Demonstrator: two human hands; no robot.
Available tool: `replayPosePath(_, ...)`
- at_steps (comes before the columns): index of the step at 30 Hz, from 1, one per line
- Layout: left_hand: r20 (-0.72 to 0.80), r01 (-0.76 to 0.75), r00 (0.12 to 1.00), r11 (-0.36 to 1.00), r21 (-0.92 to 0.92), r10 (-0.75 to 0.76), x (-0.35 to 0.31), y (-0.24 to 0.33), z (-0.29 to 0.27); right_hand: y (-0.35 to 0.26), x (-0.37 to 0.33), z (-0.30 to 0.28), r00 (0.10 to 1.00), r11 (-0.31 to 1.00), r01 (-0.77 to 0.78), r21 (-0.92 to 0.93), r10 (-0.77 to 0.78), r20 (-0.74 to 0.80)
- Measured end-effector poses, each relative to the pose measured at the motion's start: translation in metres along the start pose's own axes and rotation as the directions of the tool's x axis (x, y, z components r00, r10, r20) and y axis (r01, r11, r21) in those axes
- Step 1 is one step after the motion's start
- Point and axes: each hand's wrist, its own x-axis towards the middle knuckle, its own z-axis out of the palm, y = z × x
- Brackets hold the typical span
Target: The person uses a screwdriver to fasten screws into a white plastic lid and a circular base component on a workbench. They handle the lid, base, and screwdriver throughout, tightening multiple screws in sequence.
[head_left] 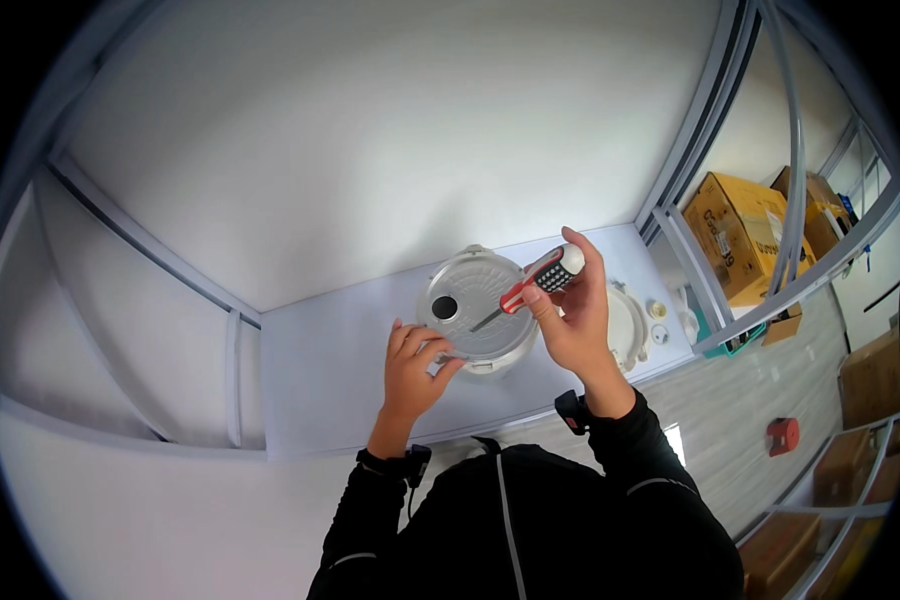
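A round white appliance (500,362) stands on the table, its top covered by a grey ribbed disc (470,285) with a dark round opening (444,307). My left hand (413,372) is at the near left rim, fingers bent over the edge and thumb lower down. Raised over the right side of the disc, my right hand (582,320) grips a screwdriver (543,280) by its red, black and white handle. The metal shaft slants down and left over the disc. Whether the tip touches the surface cannot be made out.
A white ring-shaped part (625,325) lies right of the appliance, with a small yellowish round piece (657,310) beside it. Grey frame posts (695,130) border the white table (330,365). Cardboard boxes (740,235) and a red stool-like object (783,436) are off to the right.
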Motion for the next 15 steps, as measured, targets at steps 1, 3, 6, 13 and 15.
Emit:
replayPosePath(1, -0.003, -0.004, 1.0, 1.0, 0.017, 0.004, 0.0, 0.003, 0.002, 0.0, -0.001, 0.0, 1.0, 1.0, 0.0, -0.002, 0.0, 0.022)
replayPosePath(3, -0.006, -0.011, 1.0, 0.999, 0.048, 0.011, 0.003, 0.014, 0.006, 0.002, -0.002, -0.001, 0.995, 0.996, 0.047, -0.081, -0.039, 0.094)
replayPosePath(6, -0.018, -0.002, 1.0, 0.999, 0.049, 0.003, 0.002, 0.024, 0.017, -0.002, -0.004, 0.001, 0.967, 0.959, 0.163, -0.23, -0.109, 0.232)
replayPosePath(13, -0.034, -0.014, 0.999, 0.999, 0.036, 0.015, 0.003, 0.042, 0.026, -0.003, -0.009, -0.002, 0.955, 0.944, 0.184, -0.275, -0.105, 0.278)
replayPosePath(15, -0.024, -0.032, 0.999, 0.999, 0.024, 0.033, 0.003, 0.043, 0.024, -0.005, -0.009, -0.003, 0.954, 0.933, 0.196, -0.303, -0.11, 0.28)
